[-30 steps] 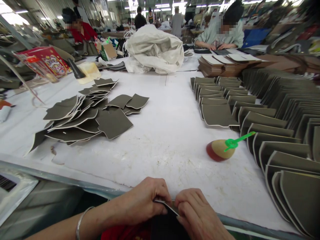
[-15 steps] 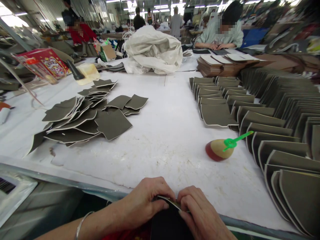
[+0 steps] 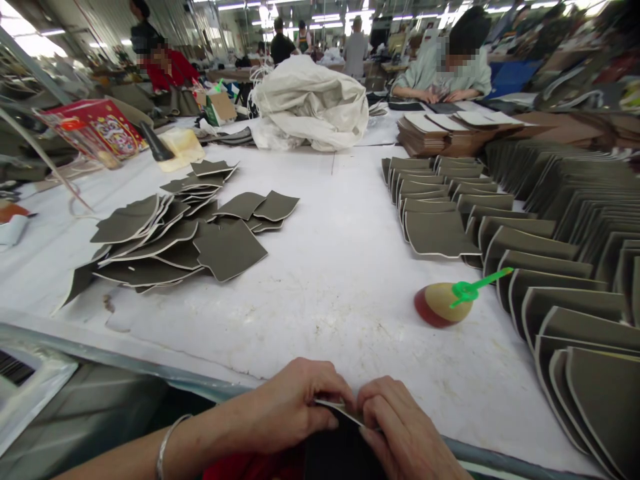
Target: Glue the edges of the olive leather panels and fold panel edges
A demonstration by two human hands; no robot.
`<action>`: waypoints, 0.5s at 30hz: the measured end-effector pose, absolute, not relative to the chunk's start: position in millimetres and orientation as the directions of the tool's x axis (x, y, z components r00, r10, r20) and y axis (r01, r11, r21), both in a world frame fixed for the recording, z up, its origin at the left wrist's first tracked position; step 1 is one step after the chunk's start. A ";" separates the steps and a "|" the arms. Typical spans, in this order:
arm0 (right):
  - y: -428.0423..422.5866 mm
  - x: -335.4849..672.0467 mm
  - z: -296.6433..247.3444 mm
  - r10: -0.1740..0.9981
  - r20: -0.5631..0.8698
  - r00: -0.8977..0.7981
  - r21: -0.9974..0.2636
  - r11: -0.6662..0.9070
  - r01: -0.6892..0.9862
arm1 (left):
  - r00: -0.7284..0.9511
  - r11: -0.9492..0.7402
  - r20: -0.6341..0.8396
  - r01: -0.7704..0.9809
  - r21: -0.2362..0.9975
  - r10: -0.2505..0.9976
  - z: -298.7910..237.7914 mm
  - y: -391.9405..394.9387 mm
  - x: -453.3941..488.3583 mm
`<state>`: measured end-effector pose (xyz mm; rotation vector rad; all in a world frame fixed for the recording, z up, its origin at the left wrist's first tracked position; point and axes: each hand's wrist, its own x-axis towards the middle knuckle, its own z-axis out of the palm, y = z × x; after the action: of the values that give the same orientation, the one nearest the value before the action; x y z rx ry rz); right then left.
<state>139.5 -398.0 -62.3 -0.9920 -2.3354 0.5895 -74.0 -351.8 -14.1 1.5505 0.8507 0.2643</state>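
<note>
At the table's front edge, a dark sheet piece (image 3: 340,448) with a pale edge is pinched between both hands. My left hand (image 3: 305,403), with a bracelet at the wrist, grips its upper edge, thumb below and fingers above. My right hand (image 3: 395,423) is closed on the same edge just to the right, the fingertips of the two hands nearly touching. The piece's lower part runs out of view. Beyond my right hand lies a squeeze bottle (image 3: 437,305) of amber liquid with a green nozzle, on its side.
A loose heap of grey-green pieces (image 3: 165,243) covers the left of the white table (image 3: 320,300). Overlapping rows of similar pieces (image 3: 540,250) fill the right. A white sack (image 3: 313,103) and brown stacks (image 3: 425,133) stand behind; a co-worker (image 3: 450,67) sits across.
The view has shifted slightly, so the table things appear a little lower and to the right. Both hands keep their pinch on the piece's edge, with only a slight movement.
</note>
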 end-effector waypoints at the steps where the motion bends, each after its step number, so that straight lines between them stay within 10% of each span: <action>1: -397.9 141.2 -62.2 0.757 0.273 -0.594 -0.580 0.622 0.526 | 0.665 0.104 -0.329 0.355 0.929 0.671 -14.1 -352.8 -74.3; 15: -392.6 139.3 -62.9 0.770 0.227 -0.596 -0.673 0.567 0.475 | 0.557 -0.038 -0.385 0.602 0.797 0.736 -14.1 -362.7 -77.4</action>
<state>139.3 -392.6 -62.9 -0.9972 -2.2955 0.7741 -77.4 -362.7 -14.1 1.7253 1.1214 0.1564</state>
